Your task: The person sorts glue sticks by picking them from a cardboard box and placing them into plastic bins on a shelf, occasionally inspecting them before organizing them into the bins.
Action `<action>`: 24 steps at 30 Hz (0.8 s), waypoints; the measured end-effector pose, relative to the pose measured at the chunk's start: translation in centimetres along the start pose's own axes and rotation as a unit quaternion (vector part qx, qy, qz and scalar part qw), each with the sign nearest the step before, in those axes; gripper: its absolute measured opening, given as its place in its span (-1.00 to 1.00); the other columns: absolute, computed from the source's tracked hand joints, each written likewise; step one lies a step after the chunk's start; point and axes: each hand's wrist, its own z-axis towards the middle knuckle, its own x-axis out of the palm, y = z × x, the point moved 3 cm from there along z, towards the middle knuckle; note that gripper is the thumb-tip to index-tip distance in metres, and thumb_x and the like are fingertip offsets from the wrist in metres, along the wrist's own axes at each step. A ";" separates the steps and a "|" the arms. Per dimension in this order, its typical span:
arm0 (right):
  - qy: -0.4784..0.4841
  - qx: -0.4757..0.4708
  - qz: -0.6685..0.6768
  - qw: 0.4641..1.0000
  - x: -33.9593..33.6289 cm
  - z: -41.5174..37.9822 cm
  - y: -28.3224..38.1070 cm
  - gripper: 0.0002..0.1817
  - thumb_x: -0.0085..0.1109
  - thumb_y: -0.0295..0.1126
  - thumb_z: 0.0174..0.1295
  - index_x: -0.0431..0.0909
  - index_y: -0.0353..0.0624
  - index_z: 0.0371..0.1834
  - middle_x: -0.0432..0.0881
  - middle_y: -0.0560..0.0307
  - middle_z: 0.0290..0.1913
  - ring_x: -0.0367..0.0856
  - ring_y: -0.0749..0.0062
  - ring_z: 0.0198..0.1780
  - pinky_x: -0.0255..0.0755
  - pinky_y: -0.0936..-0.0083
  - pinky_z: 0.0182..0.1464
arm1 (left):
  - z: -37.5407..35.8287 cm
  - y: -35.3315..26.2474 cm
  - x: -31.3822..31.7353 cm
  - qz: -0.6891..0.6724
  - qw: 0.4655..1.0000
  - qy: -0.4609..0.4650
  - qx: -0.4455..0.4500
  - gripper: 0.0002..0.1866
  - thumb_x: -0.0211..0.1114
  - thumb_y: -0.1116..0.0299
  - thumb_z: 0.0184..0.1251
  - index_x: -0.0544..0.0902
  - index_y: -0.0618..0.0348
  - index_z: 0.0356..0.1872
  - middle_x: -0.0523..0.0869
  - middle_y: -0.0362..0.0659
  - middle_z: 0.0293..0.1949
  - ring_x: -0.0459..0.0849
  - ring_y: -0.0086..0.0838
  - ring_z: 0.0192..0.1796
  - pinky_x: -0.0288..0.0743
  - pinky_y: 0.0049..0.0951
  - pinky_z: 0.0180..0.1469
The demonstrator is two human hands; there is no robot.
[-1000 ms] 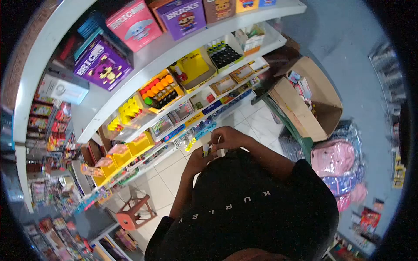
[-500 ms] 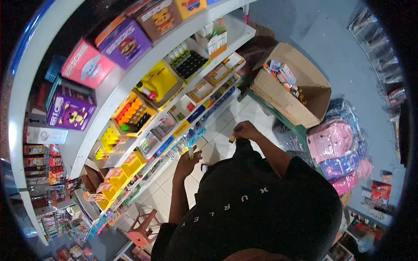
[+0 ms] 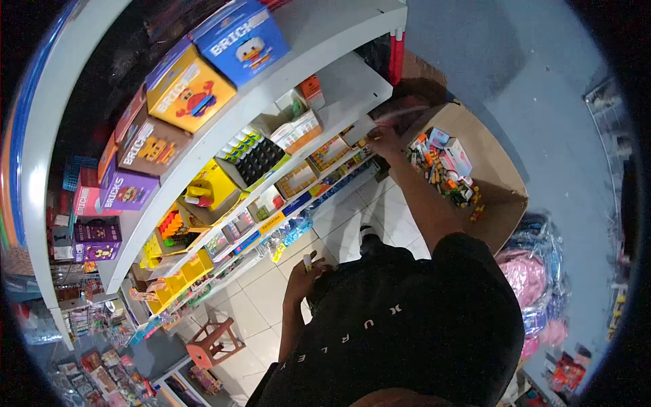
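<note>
My left hand (image 3: 302,277) is low beside my body, its fingers around a small pale, yellowish stick-like item (image 3: 307,262). My right hand (image 3: 385,144) reaches out to the end of the lower shelf, next to the cardboard box (image 3: 505,163). Its fingers are bent together, and what they hold, if anything, is too small to make out. Small packets and mixed goods (image 3: 447,166) lie inside the box. Left of my right hand, a shallow shelf tray (image 3: 330,153) holds yellow-orange items.
Brick toy boxes (image 3: 193,98) line the upper shelf at the left. A reddish stool (image 3: 213,342) stands on the tiled floor. Plastic-wrapped pink and blue bags (image 3: 525,275) are at the right. My shoe (image 3: 368,234) shows below my right arm.
My right hand has moved up and forward from near my body to the shelf end. My left hand stays low with its item. The view has shifted along the shelves.
</note>
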 end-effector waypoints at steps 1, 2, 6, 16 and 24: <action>-0.010 -0.027 0.075 0.997 -0.1 2.3 -1.5 -0.78 0.43 -0.26 0.01 0.70 -0.12 -0.33 0.76 0.10 -0.32 0.73 0.35 -0.25 0.56 0.40 -0.20 | 0.0 -0.1 0.7 -0.011 1.000 -0.010 -0.002 -0.40 0.21 0.26 0.48 0.28 0.37 0.41 0.71 0.01 0.05 0.73 -0.37 -0.04 0.60 -0.40 0.06; -0.019 -0.056 0.151 0.987 0.2 4.8 -4.1 -0.75 0.43 -0.23 0.02 0.70 -0.12 -0.30 0.75 0.06 -0.31 0.73 0.32 -0.24 0.57 0.38 -0.18 | 0.1 -0.1 1.3 -0.029 0.999 -0.024 -0.008 -0.39 0.22 0.27 0.48 0.27 0.38 0.41 0.70 0.02 0.06 0.73 -0.38 -0.02 0.60 -0.39 0.07; -0.067 -0.082 -0.116 0.988 0.0 8.9 -4.2 -0.64 0.36 -0.11 0.10 0.68 -0.10 -0.13 0.75 -0.03 -0.20 0.72 0.17 -0.10 0.55 0.29 -0.04 | -0.3 0.9 2.2 -0.029 0.998 -0.061 -0.011 -0.41 0.24 0.20 0.45 0.38 0.40 0.34 0.75 -0.11 -0.14 0.70 -0.49 -0.13 0.57 -0.45 -0.04; -0.131 -0.076 -0.003 0.988 3.7 13.2 -6.5 -0.38 0.33 -0.13 0.16 0.42 -0.01 0.30 0.61 0.01 0.19 0.53 0.07 0.25 0.46 0.27 0.23 | -1.6 0.6 1.3 -0.022 0.987 -0.141 -0.073 -0.40 0.20 0.27 0.49 0.27 0.39 0.41 0.73 -0.01 0.03 0.72 -0.44 -0.07 0.59 -0.45 -0.03; -0.210 -0.196 -0.012 0.958 5.3 13.0 -5.5 -0.41 0.36 -0.22 0.14 0.45 -0.09 0.26 0.59 0.02 0.20 0.56 0.11 0.21 0.47 0.26 0.21 | -2.0 1.3 0.2 -0.070 0.984 -0.157 -0.042 -0.37 0.22 0.28 0.47 0.23 0.39 0.43 0.69 0.05 0.09 0.72 -0.39 -0.05 0.59 -0.42 -0.02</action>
